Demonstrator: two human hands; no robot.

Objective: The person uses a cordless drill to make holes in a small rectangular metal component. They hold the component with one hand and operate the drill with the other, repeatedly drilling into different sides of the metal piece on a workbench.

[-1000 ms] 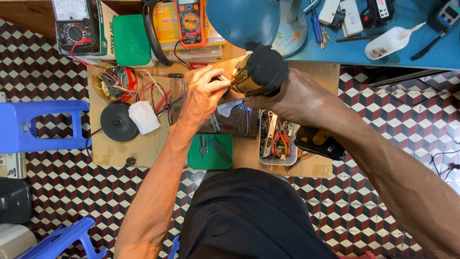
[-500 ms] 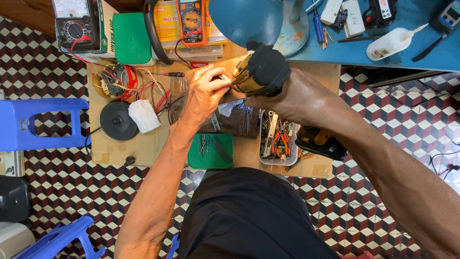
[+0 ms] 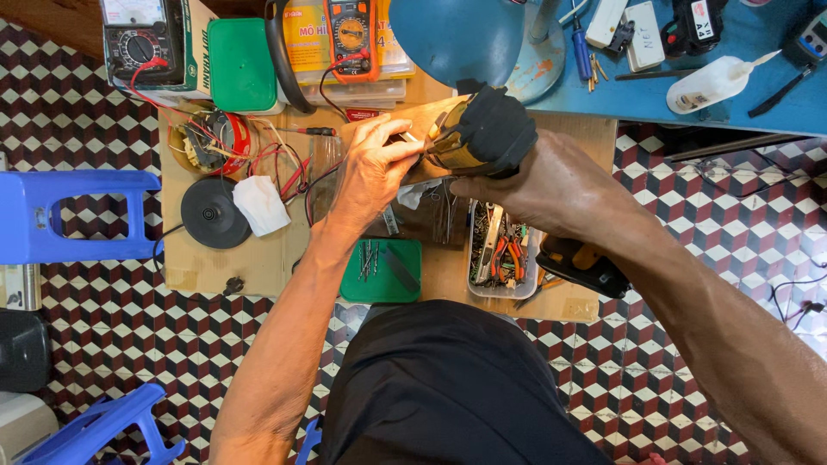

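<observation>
- At upper centre of the frame, your right hand (image 3: 551,185) wraps its fingers around the black-and-gold cylindrical power-tool body (image 3: 478,133); its long axis runs left to right, black end pointing right.
- Your left hand (image 3: 375,168) pinches fingertips together at its left end; brace your wrists steady there.
</observation>
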